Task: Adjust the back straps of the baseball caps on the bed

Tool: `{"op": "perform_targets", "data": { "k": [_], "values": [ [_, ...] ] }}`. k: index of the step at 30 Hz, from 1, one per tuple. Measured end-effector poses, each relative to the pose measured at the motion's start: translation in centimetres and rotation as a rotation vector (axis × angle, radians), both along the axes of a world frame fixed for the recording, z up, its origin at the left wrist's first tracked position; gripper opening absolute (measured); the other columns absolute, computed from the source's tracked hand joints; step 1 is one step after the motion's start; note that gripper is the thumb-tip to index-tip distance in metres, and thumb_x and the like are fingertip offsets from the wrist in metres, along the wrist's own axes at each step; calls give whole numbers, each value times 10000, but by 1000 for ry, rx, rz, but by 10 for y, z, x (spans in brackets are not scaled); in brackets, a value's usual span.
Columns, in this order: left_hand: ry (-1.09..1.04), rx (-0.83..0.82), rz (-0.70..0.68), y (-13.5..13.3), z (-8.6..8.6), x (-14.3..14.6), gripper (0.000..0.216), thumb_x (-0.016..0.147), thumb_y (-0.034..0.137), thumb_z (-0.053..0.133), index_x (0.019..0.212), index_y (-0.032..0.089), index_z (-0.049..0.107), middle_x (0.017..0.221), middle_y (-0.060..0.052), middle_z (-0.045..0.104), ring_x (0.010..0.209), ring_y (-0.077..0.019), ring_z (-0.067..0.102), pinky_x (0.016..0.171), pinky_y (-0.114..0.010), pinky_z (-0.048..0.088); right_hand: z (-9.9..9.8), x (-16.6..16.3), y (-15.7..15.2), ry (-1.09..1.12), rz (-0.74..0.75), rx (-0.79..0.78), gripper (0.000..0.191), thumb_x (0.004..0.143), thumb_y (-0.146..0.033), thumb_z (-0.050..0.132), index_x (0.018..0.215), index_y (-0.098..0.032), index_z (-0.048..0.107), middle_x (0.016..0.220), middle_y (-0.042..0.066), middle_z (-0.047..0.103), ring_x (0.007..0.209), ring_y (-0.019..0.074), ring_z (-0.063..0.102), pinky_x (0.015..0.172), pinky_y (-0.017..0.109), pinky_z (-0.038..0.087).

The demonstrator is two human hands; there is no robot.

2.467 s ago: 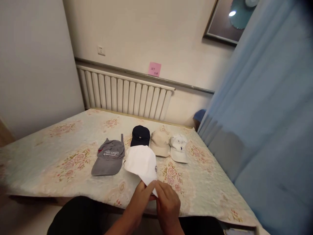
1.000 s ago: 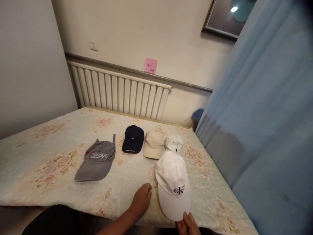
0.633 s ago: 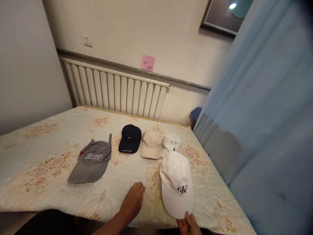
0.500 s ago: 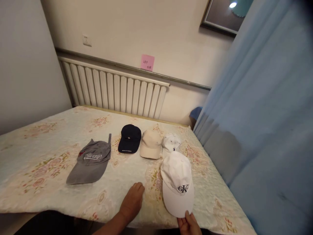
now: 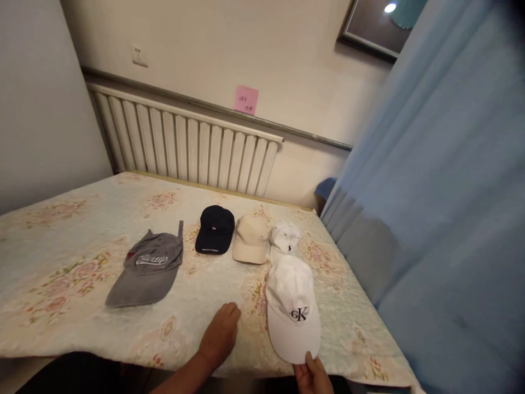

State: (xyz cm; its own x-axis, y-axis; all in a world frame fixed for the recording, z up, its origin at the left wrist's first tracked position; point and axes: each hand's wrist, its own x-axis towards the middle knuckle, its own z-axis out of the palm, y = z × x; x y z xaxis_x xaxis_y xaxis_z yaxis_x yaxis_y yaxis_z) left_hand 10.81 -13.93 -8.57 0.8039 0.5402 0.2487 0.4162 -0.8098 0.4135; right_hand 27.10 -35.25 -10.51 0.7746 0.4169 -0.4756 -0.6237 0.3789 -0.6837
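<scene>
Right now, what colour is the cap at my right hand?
The cap at your right hand is white with dark lettering on the front, seen in the head view.

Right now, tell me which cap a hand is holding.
The white cap with the CK logo: the right hand pinches its brim. The grey, navy, beige and smaller white caps lie untouched.
</scene>
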Motion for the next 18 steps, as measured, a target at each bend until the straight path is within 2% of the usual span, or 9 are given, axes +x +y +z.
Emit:
{"op": "perform_targets", "data": {
  "k": [5,9,13,18],
  "values": [
    [2,-10,0,2,-1,0,279,783,14,342,883,168,552,982,-69,541,972,-202,457,945,-374,391,-2,-2,3,-57,-36,-64,438,453,-305,843,815,-182,630,789,30,719,871,236,668,813,377,535],
    [-11,-23,-6,3,-4,-1,266,793,33,344,883,171,552,983,-73,543,981,-209,457,937,-382,396,-4,-3,5,-41,-91,-105,425,451,-283,826,811,-184,622,775,13,716,780,205,669,730,351,549],
    [-33,-37,-15,3,-4,-3,268,781,38,357,905,178,550,1004,-72,541,1019,-212,454,955,-383,389,-6,-4,3,-62,-145,-214,451,461,-276,800,866,-196,620,752,-12,710,713,200,668,682,358,558],
    [-41,-35,-13,3,-4,-3,261,783,37,350,892,172,545,993,-69,542,984,-204,460,966,-388,383,-5,-5,-3,-79,-164,-329,578,441,-294,795,959,-188,560,606,-20,680,603,217,668,614,356,562]
  ]
}}
